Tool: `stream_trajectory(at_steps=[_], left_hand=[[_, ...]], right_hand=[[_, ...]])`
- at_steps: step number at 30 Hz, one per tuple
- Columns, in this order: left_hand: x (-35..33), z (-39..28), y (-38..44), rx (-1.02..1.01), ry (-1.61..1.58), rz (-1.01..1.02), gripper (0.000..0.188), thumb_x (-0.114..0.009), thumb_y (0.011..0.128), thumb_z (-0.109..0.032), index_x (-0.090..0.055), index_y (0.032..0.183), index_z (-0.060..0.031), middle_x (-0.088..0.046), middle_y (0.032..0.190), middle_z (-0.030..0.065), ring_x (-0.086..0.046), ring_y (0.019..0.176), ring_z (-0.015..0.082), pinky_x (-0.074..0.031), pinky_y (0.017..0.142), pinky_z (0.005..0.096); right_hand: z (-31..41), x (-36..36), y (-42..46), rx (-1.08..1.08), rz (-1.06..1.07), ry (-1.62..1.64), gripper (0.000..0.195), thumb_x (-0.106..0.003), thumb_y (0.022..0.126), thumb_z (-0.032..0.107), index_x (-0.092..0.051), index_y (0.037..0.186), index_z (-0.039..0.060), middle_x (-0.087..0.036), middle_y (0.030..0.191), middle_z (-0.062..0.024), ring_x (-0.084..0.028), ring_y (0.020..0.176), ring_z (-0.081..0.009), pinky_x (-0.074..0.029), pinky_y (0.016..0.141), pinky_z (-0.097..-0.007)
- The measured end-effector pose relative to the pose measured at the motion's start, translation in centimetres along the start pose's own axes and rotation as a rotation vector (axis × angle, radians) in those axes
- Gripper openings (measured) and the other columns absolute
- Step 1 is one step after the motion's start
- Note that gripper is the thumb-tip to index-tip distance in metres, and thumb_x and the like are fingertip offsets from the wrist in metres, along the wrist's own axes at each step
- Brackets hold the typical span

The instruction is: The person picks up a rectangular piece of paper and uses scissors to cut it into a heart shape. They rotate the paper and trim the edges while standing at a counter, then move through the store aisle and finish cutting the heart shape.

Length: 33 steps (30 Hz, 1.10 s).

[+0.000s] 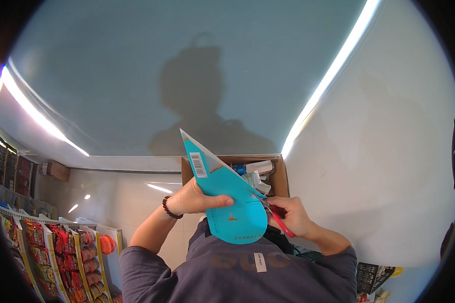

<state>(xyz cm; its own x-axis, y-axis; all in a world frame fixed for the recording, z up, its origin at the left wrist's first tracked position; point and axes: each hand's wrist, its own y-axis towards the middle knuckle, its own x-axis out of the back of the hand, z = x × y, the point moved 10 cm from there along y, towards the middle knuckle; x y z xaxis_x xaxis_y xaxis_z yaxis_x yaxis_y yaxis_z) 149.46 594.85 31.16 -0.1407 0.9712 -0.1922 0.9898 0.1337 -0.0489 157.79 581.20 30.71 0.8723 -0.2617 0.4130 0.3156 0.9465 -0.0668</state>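
Observation:
My left hand grips a turquoise printed sheet of card, thumb on top of it. The sheet tapers to a pointed tip at the upper left and has a rounded lower end. It bears printed writing and a barcode. In my right hand is a pair of red-handled scissors. The blades meet the right edge of the card; how far apart they are is hard to make out. Behind the card stands an open cardboard box holding small cartons and white scraps, partly hidden by the sheet.
Shelves of packaged goods run along the lower left, with an orange round item at their end. A small brown carton sits farther back. A black plastic basket is at the lower right. Walls rise in front and at right.

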Motion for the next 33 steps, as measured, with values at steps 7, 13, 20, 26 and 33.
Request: stream_trajectory(at_steps=[7,13,20,26,33], left_hand=[[-0.6,0.9,0.3,-0.008,0.079,0.053,0.053,-0.073,0.074,-0.023,-0.048,0.117,-0.004,-0.057,0.107,0.0077,-0.054,0.099,0.0171,-0.046,0.084,0.0329],[-0.6,0.6,0.6,0.001,0.083,0.059,0.053,-0.073,0.074,-0.025,-0.049,0.116,-0.0042,-0.057,0.107,0.008,-0.054,0.099,0.0176,-0.046,0.084,0.033],[-1.2,1.4,0.8,0.052,0.105,0.107,0.053,-0.072,0.074,-0.025,-0.049,0.117,-0.0038,-0.058,0.108,0.0069,-0.054,0.098,0.0155,-0.045,0.085,0.0316],[-1.7,1.9,1.6,0.058,0.09,0.117,0.05,-0.071,0.075,-0.024,-0.05,0.116,-0.0037,-0.058,0.107,0.0061,-0.054,0.098,0.0144,-0.045,0.086,0.0306],[-1.5,2.5,2.0,0.09,0.084,0.119,0.051,-0.074,0.073,-0.023,-0.051,0.114,-0.0034,-0.059,0.105,0.0058,-0.053,0.098,0.015,-0.044,0.085,0.0314]], right_hand=[[0.1,-0.3,0.6,0.05,-0.032,0.039,0.027,-0.07,0.074,0.008,-0.059,0.095,-0.0026,-0.06,0.076,-0.0073,-0.053,0.066,-0.0056,-0.043,0.059,-0.0202],[-0.3,-0.3,0.6,0.024,-0.013,-0.008,0.029,-0.071,0.072,0.01,-0.059,0.096,-0.0027,-0.061,0.077,-0.0091,-0.055,0.068,-0.0078,-0.044,0.06,-0.0219],[0.0,-0.4,1.4,0.059,-0.009,-0.017,0.038,-0.072,0.069,0.01,-0.055,0.101,-0.0022,-0.059,0.083,-0.0131,-0.057,0.07,-0.0192,-0.045,0.065,-0.0271],[-0.9,-0.1,1.6,0.062,-0.014,-0.01,0.036,-0.071,0.07,0.009,-0.056,0.101,-0.002,-0.06,0.085,-0.014,-0.058,0.072,-0.0202,-0.046,0.066,-0.0278],[-2.5,-0.2,1.7,0.012,0.005,0.039,0.036,-0.071,0.07,0.01,-0.058,0.101,-0.0021,-0.061,0.087,-0.0141,-0.059,0.072,-0.0184,-0.046,0.066,-0.0266]])
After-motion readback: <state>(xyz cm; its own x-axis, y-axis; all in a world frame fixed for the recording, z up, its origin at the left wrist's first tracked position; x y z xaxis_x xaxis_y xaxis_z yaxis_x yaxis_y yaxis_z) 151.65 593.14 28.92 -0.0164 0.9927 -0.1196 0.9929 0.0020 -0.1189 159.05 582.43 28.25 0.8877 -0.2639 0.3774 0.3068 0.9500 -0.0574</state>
